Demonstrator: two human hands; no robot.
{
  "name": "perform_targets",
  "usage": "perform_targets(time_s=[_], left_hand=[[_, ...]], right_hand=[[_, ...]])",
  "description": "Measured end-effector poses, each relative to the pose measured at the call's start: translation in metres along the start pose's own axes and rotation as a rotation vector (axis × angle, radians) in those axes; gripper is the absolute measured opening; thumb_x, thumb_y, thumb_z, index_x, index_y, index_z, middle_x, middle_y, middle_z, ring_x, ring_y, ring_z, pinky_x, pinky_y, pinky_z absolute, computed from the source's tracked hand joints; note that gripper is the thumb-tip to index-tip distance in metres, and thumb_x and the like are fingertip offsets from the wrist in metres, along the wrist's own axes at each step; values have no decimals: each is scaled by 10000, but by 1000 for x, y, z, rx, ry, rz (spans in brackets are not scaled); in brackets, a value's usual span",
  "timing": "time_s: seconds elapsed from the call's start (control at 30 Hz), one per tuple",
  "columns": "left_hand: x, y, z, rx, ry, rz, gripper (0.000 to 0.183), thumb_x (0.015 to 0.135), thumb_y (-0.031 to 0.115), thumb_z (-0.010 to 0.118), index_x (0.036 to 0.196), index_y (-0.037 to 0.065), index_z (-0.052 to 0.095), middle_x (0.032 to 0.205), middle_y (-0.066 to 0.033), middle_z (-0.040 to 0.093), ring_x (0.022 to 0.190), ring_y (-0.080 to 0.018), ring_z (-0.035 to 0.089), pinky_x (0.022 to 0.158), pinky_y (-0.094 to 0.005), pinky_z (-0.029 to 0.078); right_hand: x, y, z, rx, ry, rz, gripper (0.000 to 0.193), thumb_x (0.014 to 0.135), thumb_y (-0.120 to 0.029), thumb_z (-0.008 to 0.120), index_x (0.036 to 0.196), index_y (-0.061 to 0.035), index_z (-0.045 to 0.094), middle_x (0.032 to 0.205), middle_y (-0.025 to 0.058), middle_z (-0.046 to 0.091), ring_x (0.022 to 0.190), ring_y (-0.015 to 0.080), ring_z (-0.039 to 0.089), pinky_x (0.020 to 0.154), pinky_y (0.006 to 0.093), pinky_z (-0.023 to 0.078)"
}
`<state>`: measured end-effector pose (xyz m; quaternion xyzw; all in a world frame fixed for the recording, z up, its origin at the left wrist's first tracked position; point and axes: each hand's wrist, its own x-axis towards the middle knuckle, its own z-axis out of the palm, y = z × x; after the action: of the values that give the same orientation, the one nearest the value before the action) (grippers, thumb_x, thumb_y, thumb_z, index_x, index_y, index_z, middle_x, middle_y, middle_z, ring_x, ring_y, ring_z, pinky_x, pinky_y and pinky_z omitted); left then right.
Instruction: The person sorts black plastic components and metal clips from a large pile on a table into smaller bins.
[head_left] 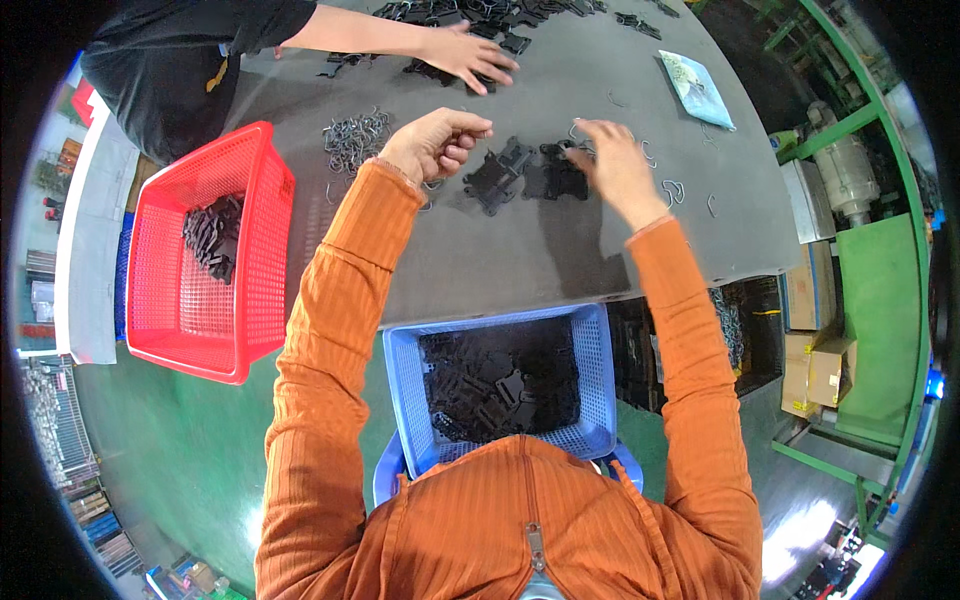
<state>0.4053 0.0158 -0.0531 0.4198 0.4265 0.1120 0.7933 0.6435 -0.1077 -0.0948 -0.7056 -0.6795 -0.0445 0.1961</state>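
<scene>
My left hand is closed above the grey table, thumb pressed against the bent fingers; what it holds, if anything, is hidden. My right hand is bent over the table with thumb and fingers apart. Its fingertips are beside a flat black plate with notched edges. A curved metal wire hook shows at its fingertips; whether they touch it is unclear. Between my hands lie more notched black plates, partly overlapping. Left of my left hand is a heap of metal wire hooks.
A co-worker's hand reaches over black plates at the far side. A red basket at left and a blue basket before my body hold black parts. Loose hooks and a pale blue packet lie at right on the table.
</scene>
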Motion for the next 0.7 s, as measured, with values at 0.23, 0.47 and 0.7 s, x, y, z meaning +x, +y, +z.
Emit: perform_targets(time_s=[0.23,0.47,0.7], left_hand=[[-18,-11,-4,-138,-125,32,203,768,210,729,815,53,610,627,74,400,486,-22,274,413,-167,207],[-29,-27,-42,1202,949,567,400,783,402,666,723,8,638,710,-154,644,687,-308,636,662,-402,490],[11,-76,22,1088,577,1129,168,804,156,625,900,19,637,987,-153,614,975,-329,574,865,-405,455]], right_hand=[[-35,-50,35,25,56,-160,491,893,-414,525,1292,-129,497,1292,108,520,1284,284,403,1080,595,133],[-2,-32,15,229,35,8,174,795,-247,661,908,-115,672,954,40,609,983,264,544,846,469,388],[19,-42,27,23,-169,-92,117,785,-225,653,809,-110,659,894,55,615,959,269,565,809,444,404]])
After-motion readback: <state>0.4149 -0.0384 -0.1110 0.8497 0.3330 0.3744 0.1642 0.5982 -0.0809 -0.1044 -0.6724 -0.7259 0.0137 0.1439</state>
